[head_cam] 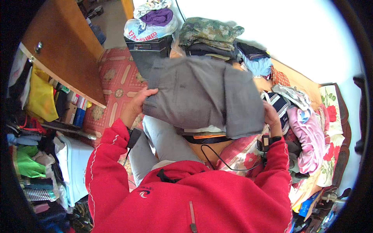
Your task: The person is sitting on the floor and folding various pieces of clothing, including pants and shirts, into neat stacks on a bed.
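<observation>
Grey folded trousers [198,93] are held up in front of me between both hands, over the bed. My left hand [140,100] grips their left end, with the thumb on top of the cloth. At the right end, my right hand [271,113] holds the edge, its fingers partly behind the fabric. Below the trousers, a stack of folded clothes [204,134] shows only its near edge; the rest is hidden. Behind them lies a pile of folded camouflage clothing [209,32] on darker garments.
Loose clothes, among them a pink garment [309,137] and a striped one [278,107], lie at the right. A black box [148,48] bears a plastic bag [151,27]. At left are an open wooden door [67,52] and a light blue bin [77,169]. A cable [221,158] crosses the bed.
</observation>
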Demonstrator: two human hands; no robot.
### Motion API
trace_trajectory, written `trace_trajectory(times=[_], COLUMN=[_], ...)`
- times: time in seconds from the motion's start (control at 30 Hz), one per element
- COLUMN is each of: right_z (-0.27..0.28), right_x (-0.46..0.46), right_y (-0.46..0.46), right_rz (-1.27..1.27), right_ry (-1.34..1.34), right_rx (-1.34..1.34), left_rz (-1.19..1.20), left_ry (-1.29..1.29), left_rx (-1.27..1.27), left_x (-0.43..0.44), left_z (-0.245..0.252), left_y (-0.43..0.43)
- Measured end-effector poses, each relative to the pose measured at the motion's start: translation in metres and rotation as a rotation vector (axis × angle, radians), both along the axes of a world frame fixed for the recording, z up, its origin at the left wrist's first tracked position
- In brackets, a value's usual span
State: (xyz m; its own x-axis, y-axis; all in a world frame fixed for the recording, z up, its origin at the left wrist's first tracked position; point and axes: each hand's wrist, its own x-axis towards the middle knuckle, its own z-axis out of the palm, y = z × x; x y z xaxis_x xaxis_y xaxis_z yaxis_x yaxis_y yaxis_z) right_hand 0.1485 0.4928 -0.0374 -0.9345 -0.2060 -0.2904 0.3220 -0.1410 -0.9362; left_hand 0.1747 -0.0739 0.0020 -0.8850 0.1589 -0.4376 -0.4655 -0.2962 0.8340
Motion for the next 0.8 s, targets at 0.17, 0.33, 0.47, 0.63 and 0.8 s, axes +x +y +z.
trace_trajectory(times=[0.17, 0.33, 0.47, 0.63, 0.8], right_z=[-0.019, 0.028, 0.026, 0.025, 0.088], right_x=[-0.001, 0.031, 0.027, -0.026, -0.04], right_y=[-0.02, -0.136, -0.191, -0.142, -0.02], right_rz=[-0.162, -0.105, 0.063, 0.312, -0.238], right_ry=[0.385, 0.718, 0.949, 0.696, 0.487], right_rx=[1.202, 1.184, 1.429, 0.973, 0.096], left_rz=[-0.109, -0.128, -0.068, 0.047, 0.12], left_ry=[-0.061, -0.057, 0.016, 0.157, 0.312], left_rx=[0.006, 0.01, 0.031, 0.042, 0.429], left_x=[0.006, 0.004, 0.007, 0.018, 0.015], left_z=[-0.052, -0.052, -0.023, 0.022, 0.044], left_y=[-0.005, -0.006, 0.006, 0.019, -0.029])
